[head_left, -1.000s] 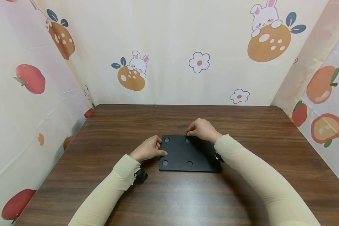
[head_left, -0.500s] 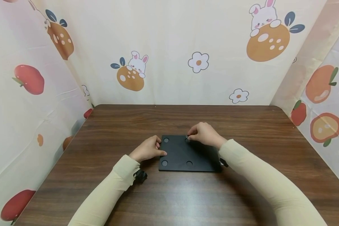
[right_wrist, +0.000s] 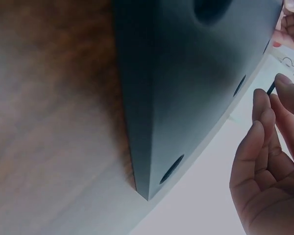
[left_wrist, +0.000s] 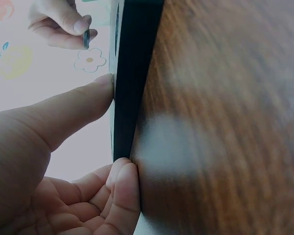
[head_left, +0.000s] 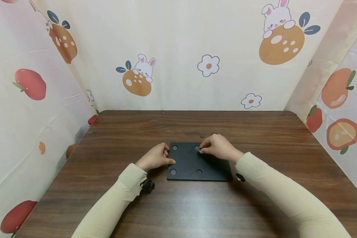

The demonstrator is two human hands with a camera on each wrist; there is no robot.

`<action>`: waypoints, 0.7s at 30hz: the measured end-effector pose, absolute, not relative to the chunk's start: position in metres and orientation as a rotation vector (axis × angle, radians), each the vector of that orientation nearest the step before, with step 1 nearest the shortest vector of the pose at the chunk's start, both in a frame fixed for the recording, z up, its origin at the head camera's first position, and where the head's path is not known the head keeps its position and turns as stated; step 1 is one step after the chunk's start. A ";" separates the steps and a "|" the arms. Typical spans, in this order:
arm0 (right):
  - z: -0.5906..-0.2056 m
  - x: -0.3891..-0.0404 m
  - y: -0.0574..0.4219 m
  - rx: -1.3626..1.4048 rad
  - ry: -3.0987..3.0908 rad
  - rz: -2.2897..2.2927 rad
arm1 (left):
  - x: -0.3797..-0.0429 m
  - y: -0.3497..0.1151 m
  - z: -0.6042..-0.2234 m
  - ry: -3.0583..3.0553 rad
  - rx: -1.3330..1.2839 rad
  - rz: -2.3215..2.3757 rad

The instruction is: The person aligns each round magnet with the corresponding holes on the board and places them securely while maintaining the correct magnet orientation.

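Note:
A flat black rectangular board [head_left: 185,162] with round recesses lies on the table. My left hand [head_left: 156,156] grips its left edge. In the left wrist view the left thumb [left_wrist: 83,105] presses on the face, while the curled fingers [left_wrist: 120,188] meet the edge. Over the board's far side, my right hand [head_left: 219,147] pinches a small thin dark disc [right_wrist: 271,88] between thumb and fingertips. That disc [left_wrist: 86,38] appears edge-on in the left wrist view, apart from the board. The right hand and forearm hide the board's far right part in the head view.
A small dark disc [head_left: 202,135] lies on the wooden table [head_left: 131,129] behind the board; another [head_left: 213,134] shows partly behind the right hand. Patterned curtains [head_left: 178,76] close off the back and both sides. Dark wrist devices [head_left: 147,186] sit at both cuffs.
My right hand has moved toward me and slightly right, from the board's far edge to over the board, uncovering discs on the table behind. The left hand keeps its place.

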State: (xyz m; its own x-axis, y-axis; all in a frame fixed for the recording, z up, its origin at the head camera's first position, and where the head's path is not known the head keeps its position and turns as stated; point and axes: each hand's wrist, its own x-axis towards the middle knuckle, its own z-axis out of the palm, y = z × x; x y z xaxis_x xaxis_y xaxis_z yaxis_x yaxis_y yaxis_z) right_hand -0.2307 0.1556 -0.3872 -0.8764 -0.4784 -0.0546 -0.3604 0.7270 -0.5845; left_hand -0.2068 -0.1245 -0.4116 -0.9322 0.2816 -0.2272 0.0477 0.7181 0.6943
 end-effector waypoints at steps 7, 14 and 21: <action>-0.388 -0.219 0.158 -0.674 2.711 -0.866 | -0.206 -0.124 -0.411 2.604 0.268 1.048; -0.390 -0.211 0.159 -0.724 2.732 -0.848 | -0.206 -0.126 -0.413 2.587 0.277 1.075; -0.394 -0.204 0.162 -0.757 2.719 -0.843 | -0.207 -0.126 -0.413 2.590 0.278 1.072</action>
State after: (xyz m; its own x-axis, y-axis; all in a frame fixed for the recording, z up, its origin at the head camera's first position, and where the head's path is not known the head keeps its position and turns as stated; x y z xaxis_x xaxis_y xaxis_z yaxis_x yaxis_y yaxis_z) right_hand -0.2038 0.1618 -0.3938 -0.8501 -0.5255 -0.0341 -0.4141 0.7072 -0.5731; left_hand -0.2069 -0.1259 -0.4127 -0.9288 0.2981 -0.2202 0.0552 0.6987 0.7133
